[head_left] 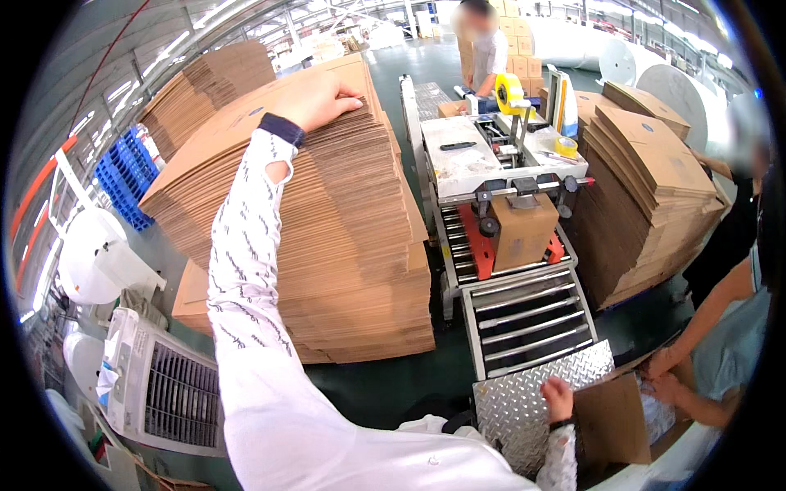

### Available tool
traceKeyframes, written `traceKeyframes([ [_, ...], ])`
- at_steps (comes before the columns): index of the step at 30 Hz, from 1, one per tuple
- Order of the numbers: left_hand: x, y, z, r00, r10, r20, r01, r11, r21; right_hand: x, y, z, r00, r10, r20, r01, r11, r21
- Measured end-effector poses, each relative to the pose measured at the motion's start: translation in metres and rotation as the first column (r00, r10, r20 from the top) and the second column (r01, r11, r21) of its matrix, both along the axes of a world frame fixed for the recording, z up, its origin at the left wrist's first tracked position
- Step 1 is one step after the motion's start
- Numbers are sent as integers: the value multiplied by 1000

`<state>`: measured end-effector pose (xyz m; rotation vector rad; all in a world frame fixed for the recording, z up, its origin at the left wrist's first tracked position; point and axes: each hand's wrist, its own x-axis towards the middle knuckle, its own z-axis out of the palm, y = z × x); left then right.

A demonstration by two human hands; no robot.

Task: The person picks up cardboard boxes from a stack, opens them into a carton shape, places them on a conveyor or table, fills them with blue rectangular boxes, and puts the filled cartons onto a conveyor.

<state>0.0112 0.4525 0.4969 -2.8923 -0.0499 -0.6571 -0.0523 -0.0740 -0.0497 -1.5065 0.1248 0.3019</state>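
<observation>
Cardboard stack: L of rollers, flat sheets.
L hand: on stack's top edge, fingers bent, can't tell grip.
R hand: over steel plate, nr box, fingers curled, grip unclear.

Below the left grip, the green floor is bearing stacked flattened cartons. Ahead of the right grip, a roller conveyor is carrying a box; beyond it, a white machine top is holding a dark tool and yellow tape.
</observation>
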Motion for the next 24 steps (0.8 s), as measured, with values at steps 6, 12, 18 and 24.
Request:
traceKeyframes([
  [6, -16, -1, -19, 991, -131, 36, 115, 947, 299, -19, -17, 23, 988, 148, -33, -144, 985, 90],
  [12, -11, 38, -32, 923, -306, 232, 242, 933, 265, -91, -63, 6, 989, -62, -138, 63, 998, 1],
  [18, 29, 3, -7, 695, -185, 695, -72, 944, 323, -87, -53, 24, 955, -190, 227, 239, 948, -212],
  [24, 22, -318, -75, -329, -907, 263, 832, -147, 535, -2, 80, 177, 688, -193, 699, 461, 861, -216],
])
